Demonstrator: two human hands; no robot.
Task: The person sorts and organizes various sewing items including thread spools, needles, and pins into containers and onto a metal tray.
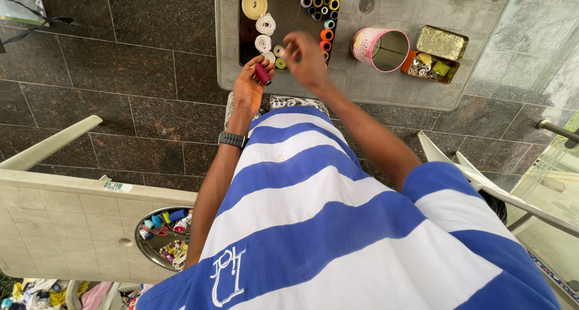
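My left hand (pixel 248 88), with a black watch on its wrist, pinches a dark red thread spool (pixel 262 74) just in front of a dark tray (pixel 291 15). My right hand (pixel 309 61) hovers over the tray's near edge, blurred by motion, so what its fingers hold is unclear. The tray carries white tape rolls (pixel 255 3) on its left and a row of coloured thread spools (pixel 326 29) on its right. It rests on a grey plastic table (pixel 362 88). My blue and white striped shirt fills the lower part of the view.
A pink tin can (pixel 379 48) lies on its side right of the tray, beside an open gold tin box (pixel 432 61) of small bobbins. At lower left a second pale table (pixel 60 213) holds a round steel plate (pixel 161 239) of spools. A white chair frame (pixel 482 186) stands right.
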